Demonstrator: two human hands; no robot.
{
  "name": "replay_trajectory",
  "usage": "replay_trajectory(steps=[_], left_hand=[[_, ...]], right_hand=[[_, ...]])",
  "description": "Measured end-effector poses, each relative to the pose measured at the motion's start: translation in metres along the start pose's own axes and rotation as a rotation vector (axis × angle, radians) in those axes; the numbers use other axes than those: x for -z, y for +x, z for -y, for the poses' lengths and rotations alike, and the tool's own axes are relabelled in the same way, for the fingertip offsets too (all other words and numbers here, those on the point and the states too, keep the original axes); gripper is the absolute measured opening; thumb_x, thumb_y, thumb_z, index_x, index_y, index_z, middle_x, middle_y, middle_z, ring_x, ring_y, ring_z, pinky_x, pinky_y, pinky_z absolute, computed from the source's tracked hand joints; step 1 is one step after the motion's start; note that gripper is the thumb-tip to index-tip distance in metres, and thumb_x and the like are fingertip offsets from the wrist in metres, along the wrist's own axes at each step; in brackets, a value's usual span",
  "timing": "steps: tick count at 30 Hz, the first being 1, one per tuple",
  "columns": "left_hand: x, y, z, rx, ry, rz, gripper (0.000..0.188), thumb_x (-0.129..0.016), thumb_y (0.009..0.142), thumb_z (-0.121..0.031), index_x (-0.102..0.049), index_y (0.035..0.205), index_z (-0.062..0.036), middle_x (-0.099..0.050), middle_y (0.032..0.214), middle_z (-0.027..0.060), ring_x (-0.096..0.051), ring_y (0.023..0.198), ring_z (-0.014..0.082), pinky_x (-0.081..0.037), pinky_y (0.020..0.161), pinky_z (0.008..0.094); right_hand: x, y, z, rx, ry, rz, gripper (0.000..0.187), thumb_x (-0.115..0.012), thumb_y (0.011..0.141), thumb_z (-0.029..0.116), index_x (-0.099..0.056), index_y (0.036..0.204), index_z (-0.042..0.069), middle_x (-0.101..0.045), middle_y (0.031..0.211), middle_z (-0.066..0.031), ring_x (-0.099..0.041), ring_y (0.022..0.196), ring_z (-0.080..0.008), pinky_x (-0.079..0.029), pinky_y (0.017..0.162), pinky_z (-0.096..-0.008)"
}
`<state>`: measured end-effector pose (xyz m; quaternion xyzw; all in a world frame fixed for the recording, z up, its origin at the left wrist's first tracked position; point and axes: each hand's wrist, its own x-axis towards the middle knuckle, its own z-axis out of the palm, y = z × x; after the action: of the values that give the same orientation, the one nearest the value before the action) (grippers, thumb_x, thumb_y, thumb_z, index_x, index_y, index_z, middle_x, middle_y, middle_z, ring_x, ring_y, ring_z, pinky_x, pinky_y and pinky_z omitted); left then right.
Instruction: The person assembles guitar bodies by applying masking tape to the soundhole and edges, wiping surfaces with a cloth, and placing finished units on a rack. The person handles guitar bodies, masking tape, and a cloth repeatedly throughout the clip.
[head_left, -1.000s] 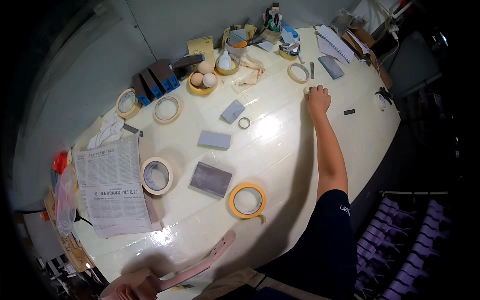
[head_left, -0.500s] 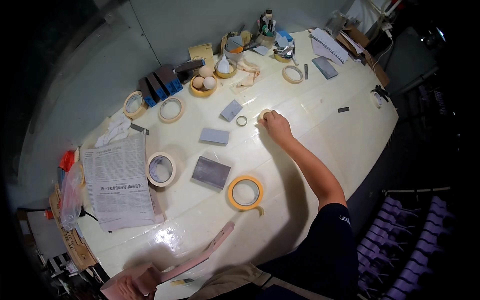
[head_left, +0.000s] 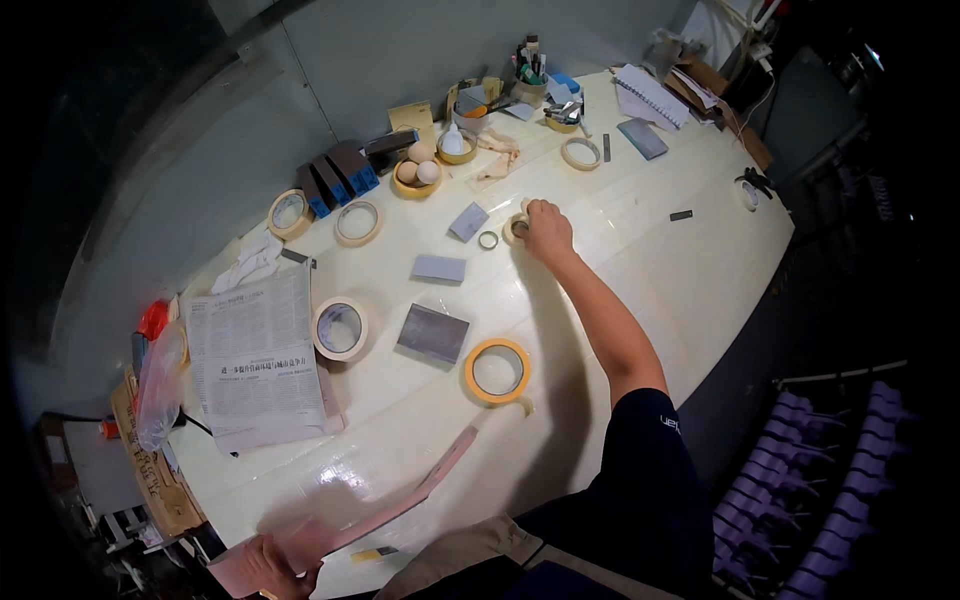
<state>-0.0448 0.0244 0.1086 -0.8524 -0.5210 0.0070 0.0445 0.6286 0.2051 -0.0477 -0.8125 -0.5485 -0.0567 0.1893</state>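
In the head view, the right hand is reaching out over the glossy cream table, its fingers closing around a small roll of tape that is resting on the surface. A tiny tape ring is lying just left of that hand, with a grey sanding block beyond it. Near the lower edge, the left hand is gripping the end of a long pink strip, which is stretching up toward a yellow tape roll.
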Motion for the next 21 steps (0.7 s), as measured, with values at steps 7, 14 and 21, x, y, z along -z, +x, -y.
replay_trajectory(steps=[7, 14, 21], left_hand=[[-0.015, -0.001, 0.008, -0.008, -0.084, -0.031, 0.086, -0.058, 0.072, -0.064, -0.041, 0.128, -0.0003, -0.047, 0.117, 0.0206, -0.045, 0.110, 0.0426, -0.027, 0.102, 0.0580], [-0.007, -0.003, -0.021, -0.033, -0.274, -0.460, 0.061, -0.070, 0.072, -0.038, -0.052, 0.119, -0.0042, -0.053, 0.116, 0.0159, -0.050, 0.111, 0.0353, -0.030, 0.101, 0.0569], [0.064, 0.041, -0.097, -0.004, -1.039, -0.528, 0.019, -0.071, 0.073, -0.003, -0.065, 0.091, -0.0003, -0.059, 0.090, 0.0096, -0.058, 0.073, 0.0192, -0.047, 0.065, 0.0274]], right_hand=[[0.055, -0.011, 0.023, -0.088, 0.158, -0.250, 0.036, -0.074, 0.074, 0.025, -0.055, 0.097, 0.004, -0.060, 0.087, -0.0086, -0.058, 0.080, -0.0230, -0.048, 0.064, -0.0349], [0.138, -0.150, 0.193, 0.368, 0.770, -0.139, 0.026, -0.076, 0.067, 0.005, -0.062, 0.089, 0.006, -0.064, 0.090, -0.0051, -0.052, 0.066, -0.0188, -0.043, 0.055, -0.0293], [0.177, -0.253, 0.292, 0.750, 0.633, -0.296, 0.030, -0.075, 0.059, 0.006, -0.065, 0.087, 0.009, -0.065, 0.091, 0.0005, -0.050, 0.070, -0.0192, -0.041, 0.060, -0.0295]])
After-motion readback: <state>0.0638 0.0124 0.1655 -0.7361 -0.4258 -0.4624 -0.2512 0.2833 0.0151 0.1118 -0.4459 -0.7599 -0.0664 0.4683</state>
